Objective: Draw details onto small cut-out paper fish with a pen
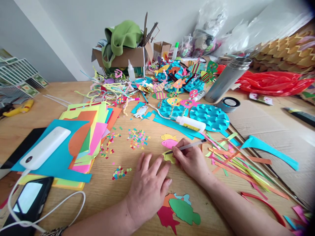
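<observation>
My right hand [190, 160] pinches a slim pen [188, 145], its tip on a yellow-green paper fish [169, 158]. My left hand [150, 186] lies flat on the table with its fingers spread, the fingertips touching or close beside that fish. Just beyond it sit a pink paper fish [169, 143] and a yellow paper fish [168, 137], both with drawn lines. Nearer to me, between my forearms, is a small pile of plain cut fish: a green one [183, 209], a red one [167, 219], with orange and light blue ones partly covered.
Paper sheets [98, 131] and a white power bank [45, 147] lie left. Confetti piles [137, 138] are mid-table. A glue bottle [190, 124], blue textured discs [209, 117] and a steel flask [227, 80] stand beyond. Paper strips [241, 160] and red-handled scissors [264, 205] lie right.
</observation>
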`<state>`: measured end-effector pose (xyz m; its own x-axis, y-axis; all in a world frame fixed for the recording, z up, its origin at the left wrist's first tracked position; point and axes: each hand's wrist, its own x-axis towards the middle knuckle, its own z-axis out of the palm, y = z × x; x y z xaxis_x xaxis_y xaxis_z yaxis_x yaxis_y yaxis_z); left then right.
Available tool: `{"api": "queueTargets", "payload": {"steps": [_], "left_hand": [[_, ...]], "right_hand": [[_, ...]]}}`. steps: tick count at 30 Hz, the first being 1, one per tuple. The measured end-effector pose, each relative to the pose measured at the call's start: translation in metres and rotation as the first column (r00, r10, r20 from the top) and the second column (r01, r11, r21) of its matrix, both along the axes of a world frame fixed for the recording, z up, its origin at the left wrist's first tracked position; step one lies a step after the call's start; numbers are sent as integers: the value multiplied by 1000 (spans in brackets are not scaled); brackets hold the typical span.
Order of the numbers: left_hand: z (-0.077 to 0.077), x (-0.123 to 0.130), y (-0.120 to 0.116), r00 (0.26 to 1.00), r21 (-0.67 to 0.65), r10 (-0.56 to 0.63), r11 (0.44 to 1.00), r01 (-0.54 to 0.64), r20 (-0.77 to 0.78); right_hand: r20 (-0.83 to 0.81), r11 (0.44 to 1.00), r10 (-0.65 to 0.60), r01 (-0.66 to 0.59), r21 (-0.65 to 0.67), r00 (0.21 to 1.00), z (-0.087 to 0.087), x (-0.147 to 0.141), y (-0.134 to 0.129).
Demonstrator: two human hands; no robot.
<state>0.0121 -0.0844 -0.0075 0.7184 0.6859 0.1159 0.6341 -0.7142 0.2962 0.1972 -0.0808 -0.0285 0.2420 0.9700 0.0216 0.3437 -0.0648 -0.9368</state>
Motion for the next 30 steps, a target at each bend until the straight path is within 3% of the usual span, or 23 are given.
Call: {"api": "queueTargets", "payload": {"steps": [21,30], "left_hand": [[0,-1,-1,1000,10,-4,1000,4,-1],[-2,1,0,1000,-17,2,1000,-2,-16]], "right_hand": [[28,1000,20,-20,7,999,0,0,0],[78,999,38,-39,12,996,9,-2,0]]}}
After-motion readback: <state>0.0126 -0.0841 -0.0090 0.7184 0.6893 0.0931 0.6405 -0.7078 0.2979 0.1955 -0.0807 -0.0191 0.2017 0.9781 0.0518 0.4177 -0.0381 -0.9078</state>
